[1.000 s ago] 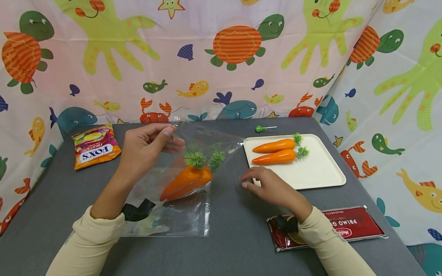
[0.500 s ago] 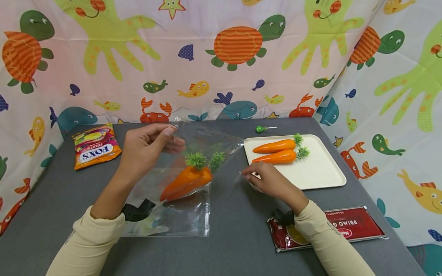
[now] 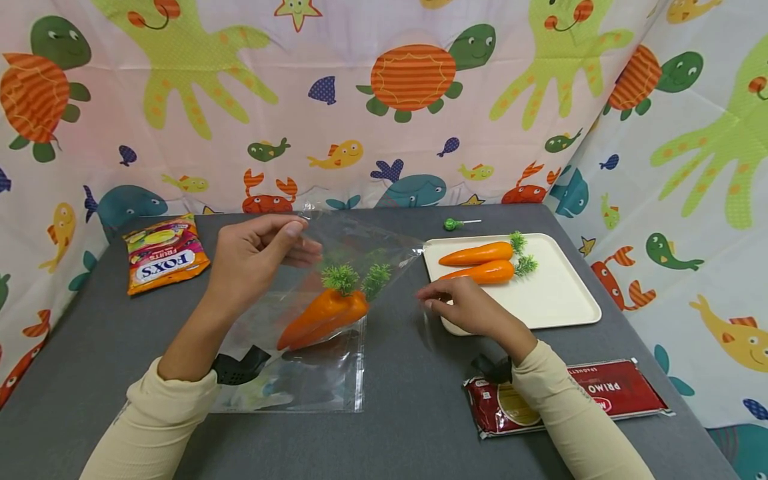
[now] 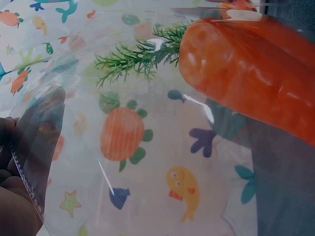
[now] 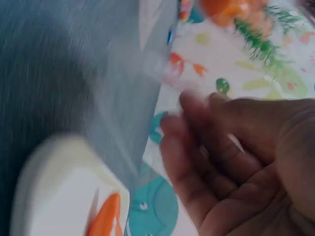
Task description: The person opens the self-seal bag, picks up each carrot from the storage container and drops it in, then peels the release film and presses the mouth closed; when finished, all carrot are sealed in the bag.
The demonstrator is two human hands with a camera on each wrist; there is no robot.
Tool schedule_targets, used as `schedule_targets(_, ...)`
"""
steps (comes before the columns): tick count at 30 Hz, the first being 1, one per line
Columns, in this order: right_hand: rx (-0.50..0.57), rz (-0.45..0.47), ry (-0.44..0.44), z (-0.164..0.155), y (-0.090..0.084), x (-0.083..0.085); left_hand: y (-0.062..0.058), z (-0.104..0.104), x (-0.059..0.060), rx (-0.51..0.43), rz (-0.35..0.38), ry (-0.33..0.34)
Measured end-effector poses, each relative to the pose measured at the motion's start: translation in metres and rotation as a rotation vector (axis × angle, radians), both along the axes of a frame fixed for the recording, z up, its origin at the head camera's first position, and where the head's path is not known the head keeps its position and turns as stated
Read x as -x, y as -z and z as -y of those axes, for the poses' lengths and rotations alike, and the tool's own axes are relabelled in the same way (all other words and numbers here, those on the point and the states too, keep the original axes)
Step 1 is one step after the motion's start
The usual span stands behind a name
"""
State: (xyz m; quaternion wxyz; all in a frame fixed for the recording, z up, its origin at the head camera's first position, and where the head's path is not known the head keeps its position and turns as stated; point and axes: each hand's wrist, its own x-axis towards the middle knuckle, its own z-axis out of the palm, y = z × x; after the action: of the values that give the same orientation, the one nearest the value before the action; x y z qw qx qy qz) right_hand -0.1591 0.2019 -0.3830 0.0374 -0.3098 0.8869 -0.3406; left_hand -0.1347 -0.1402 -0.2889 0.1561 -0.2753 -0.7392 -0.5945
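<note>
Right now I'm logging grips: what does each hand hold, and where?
Left hand pinches the clear bag at its open top edge; right hand holds nothing.

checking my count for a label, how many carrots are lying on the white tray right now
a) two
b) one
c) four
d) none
a: two carrots lie side by side on the white tray, leafy tops toward its right; the other two carrots sit inside the clear bag whose mouth the left hand holds up.
</note>
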Motion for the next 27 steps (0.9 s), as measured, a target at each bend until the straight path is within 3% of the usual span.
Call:
schedule_targets(3,0.02,0.081,-0.012,0.002,-0.003,-0.002,0.0,0.0,0.0,-0.004,0.001,0.001)
schedule_targets(11,-0.081,-0.075,0.056,0.001,-0.004,-0.001,0.0,0.0,0.0,0.008,0.01,-0.007)
schedule_targets(19,-0.006,0.089,0.001,0.0,-0.002,-0.007,0.0,0.0,0.001,0.015,0.003,0.001)
schedule_targets(27,-0.227,0.024,-0.101,-0.008,0.012,-0.013,-0.001,-0.002,0.001,0.018,0.0,0.009)
